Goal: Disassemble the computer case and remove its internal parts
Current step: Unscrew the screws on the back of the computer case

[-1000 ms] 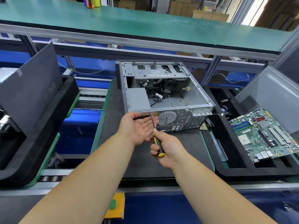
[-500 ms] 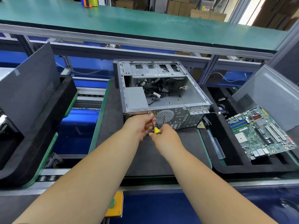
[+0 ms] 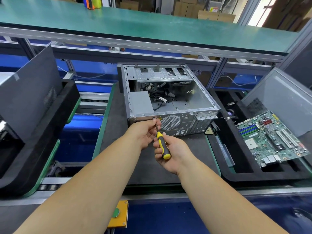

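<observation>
The computer case [image 3: 168, 100] lies on its side on a dark grey mat [image 3: 116, 132] in the middle of the bench, its open side facing up and its perforated rear panel turned toward the person. Inside it, a grey power supply box [image 3: 141, 103] sits in the near left corner, a tangle of black cables [image 3: 162, 97] lies beside that box toward the middle, and a silver drive cage [image 3: 162, 73] spans the far end; the floor of the case on the right is bare metal. The right hand [image 3: 170, 152] is curled round the yellow-and-black handle of a screwdriver [image 3: 161, 142], whose shaft slants up to the top left of the rear panel. The left hand [image 3: 145, 132] has its fingertips pinched around the shaft near the tip, right against the panel at a screw [image 3: 154, 118]. To the right, a black foam tray [image 3: 224, 164] holds a green motherboard [image 3: 270, 137] that lies tilted across its compartments, with a grey side panel [image 3: 283, 100] leaning behind the board. To the left, another black foam tray [image 3: 42, 129] carries a dark panel [image 3: 28, 88] standing at a slant. A yellow box with a green button [image 3: 117, 214] is fixed at the near edge of the bench.
</observation>
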The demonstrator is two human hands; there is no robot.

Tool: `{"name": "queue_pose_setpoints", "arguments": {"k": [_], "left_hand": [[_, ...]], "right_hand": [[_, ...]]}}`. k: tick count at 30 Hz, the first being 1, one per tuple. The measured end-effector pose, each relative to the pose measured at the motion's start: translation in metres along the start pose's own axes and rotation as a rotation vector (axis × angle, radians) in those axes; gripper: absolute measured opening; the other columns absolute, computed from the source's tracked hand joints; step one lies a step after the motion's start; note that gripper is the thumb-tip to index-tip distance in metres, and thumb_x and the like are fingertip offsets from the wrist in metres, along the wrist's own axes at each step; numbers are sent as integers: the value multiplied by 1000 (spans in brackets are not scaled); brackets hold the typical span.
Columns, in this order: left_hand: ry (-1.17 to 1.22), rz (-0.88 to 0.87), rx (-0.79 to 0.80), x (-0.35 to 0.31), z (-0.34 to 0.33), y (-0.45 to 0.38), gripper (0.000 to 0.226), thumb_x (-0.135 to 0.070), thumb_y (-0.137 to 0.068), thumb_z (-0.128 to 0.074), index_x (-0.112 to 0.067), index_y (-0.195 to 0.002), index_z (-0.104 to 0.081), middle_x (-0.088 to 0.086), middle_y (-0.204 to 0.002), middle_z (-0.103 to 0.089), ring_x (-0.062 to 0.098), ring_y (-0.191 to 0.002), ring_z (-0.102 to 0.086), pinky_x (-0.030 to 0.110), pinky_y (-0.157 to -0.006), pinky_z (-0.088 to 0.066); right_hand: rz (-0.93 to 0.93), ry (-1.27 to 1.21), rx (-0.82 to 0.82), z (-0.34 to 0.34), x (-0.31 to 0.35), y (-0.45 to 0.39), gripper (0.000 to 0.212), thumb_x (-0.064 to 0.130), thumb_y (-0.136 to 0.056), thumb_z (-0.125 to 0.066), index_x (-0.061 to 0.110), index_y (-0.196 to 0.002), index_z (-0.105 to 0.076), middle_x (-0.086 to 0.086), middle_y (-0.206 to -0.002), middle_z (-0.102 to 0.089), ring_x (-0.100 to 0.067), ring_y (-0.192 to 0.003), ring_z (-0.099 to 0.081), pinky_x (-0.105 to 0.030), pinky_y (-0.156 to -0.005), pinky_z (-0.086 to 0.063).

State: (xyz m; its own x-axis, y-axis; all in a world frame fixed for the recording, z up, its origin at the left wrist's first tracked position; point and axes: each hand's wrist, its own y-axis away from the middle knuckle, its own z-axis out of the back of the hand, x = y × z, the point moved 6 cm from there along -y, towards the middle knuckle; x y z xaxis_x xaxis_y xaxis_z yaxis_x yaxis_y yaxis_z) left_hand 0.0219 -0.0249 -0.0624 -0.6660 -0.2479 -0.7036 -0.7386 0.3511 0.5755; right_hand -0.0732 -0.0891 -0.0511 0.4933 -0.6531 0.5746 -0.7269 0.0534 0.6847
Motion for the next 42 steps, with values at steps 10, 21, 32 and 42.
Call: {"name": "queue_pose_setpoints", "arguments": {"k": [10, 21, 32, 42], "left_hand": [[245, 117, 82, -2, 6, 7, 34, -24, -96, -47, 5, -105, -63, 19, -99, -73, 26, -95, -69, 30, -88, -54], [327, 137, 81, 0, 6, 8, 54, -42, -96, -47, 9, -111, -59, 23, -110, -70, 29, -103, -68, 34, -88, -53], [317, 98, 65, -2, 6, 4, 70, -56, -99, -39, 11, -113, -55, 26, -111, -67, 31, -101, -67, 36, -90, -53], [227, 105, 73, -6, 8, 3, 68, -54, -101, -34, 11, -109, -55, 24, -97, -71, 29, -86, -71, 33, -71, -58]], "right_hand": [[87, 93, -63, 5, -3, -7, 28, 35, -98, -57, 15, -79, -57, -1, -54, -51, -12, -40, -41, -22, -43, -37], [-66, 82, 48, 4, -5, -10, 47, 45, -97, -44, 4, -85, -65, -6, -61, -53, -13, -41, -36, -23, -48, -28], [22, 27, -10, 7, -6, -9, 21, 25, -97, -58, 6, -91, -62, -2, -61, -54, -10, -43, -48, -18, -41, -41], [5, -8, 28, 1, -9, -10, 36, 34, -99, -52, 1, -88, -64, -6, -65, -57, -8, -41, -42, -18, -39, -37]]}}
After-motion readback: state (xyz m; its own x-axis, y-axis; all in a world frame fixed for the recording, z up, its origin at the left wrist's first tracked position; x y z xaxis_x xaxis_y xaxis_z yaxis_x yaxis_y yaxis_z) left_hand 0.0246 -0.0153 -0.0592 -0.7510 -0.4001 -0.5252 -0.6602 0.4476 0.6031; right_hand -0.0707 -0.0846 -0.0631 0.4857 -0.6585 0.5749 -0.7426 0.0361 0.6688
